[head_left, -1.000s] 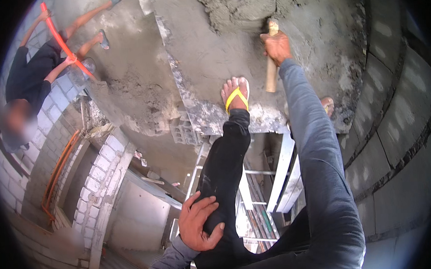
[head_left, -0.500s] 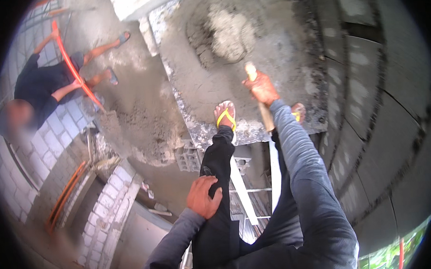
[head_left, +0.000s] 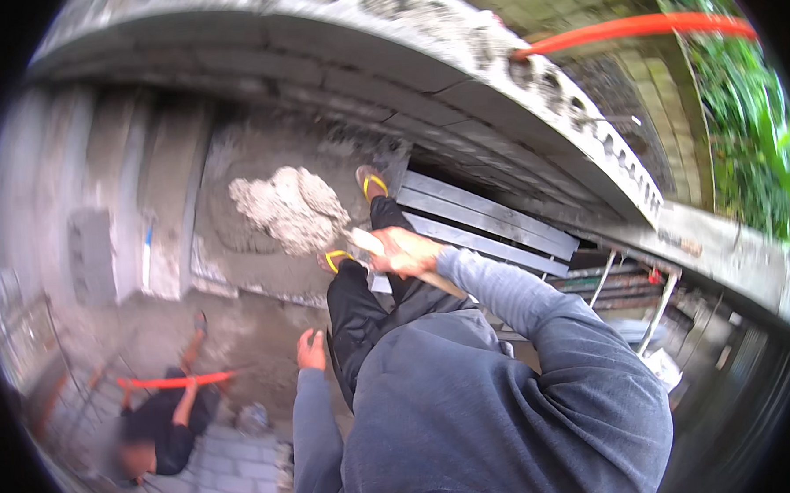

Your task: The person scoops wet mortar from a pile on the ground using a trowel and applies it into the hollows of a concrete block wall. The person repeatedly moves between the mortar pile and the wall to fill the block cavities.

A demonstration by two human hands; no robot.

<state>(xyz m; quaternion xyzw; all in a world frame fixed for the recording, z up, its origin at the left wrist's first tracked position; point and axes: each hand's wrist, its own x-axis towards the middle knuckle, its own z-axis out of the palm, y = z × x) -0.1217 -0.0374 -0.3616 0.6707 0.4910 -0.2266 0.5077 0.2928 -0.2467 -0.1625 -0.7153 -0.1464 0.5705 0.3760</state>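
Note:
My right hand point(head_left: 404, 250) is closed round a wooden handle point(head_left: 442, 284) that slants across my legs. Its upper end meets a lumpy, pale mound of wet mortar point(head_left: 287, 207); I cannot tell whether a blade lies under the mortar. The mound is over a rough concrete slab point(head_left: 223, 148), where my feet in yellow-strapped flip-flops point(head_left: 373, 184) stand. My left hand point(head_left: 311, 349) hangs low beside my left leg, fingers loosely apart, with nothing visible in it.
A co-worker point(head_left: 160, 428) at lower left grips an orange pole point(head_left: 176, 379). Concrete steps point(head_left: 168, 203) are left. A block wall point(head_left: 388, 79) crosses the top, with an orange pipe point(head_left: 632, 25) and plants point(head_left: 753, 160) beyond. Grey planks point(head_left: 482, 229) and metal framing point(head_left: 600, 290) lie right.
The view has swung sharply, putting the co-worker at lower left and the wall on top. My left hand has left my thigh; my right hand still grips the handle.

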